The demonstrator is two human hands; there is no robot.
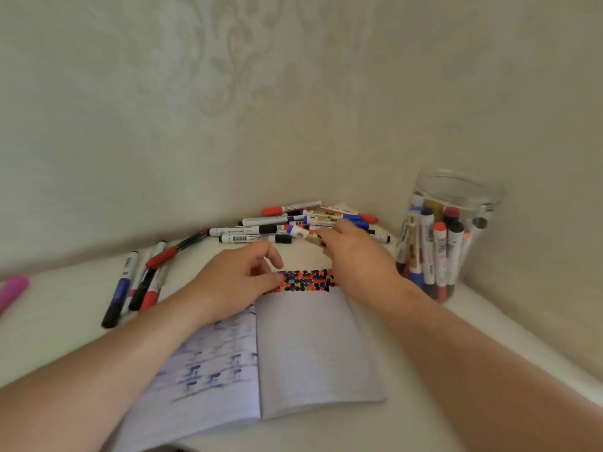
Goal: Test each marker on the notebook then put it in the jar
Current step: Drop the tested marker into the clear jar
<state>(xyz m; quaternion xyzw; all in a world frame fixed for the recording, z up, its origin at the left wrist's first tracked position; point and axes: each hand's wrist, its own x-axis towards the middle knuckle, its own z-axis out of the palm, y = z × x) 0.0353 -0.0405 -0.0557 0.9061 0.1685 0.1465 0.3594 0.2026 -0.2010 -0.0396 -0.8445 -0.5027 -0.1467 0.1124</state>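
head: worn, looks forward-down | close over notebook (313, 350) | wall (293, 93) fills top

Wall (228, 76), upper frame: pale cream with a faint tone-on-tone floral scroll pattern. Table surface (58, 321): off-white. Notebook (313, 347), lower centre: pale lilac-white pages; right page carries a dense band of dots (306, 281) in red, black, blue and orange along its top; left page shows blurred blue-grey marks. Marker pile (293, 223), centre: white barrels with red, blue and black caps. Left group of markers (137, 282): blue, black, red. Jar (443, 236), right: clear, holding white barrels with red, black, orange caps. Pink object (13, 288), far left edge.
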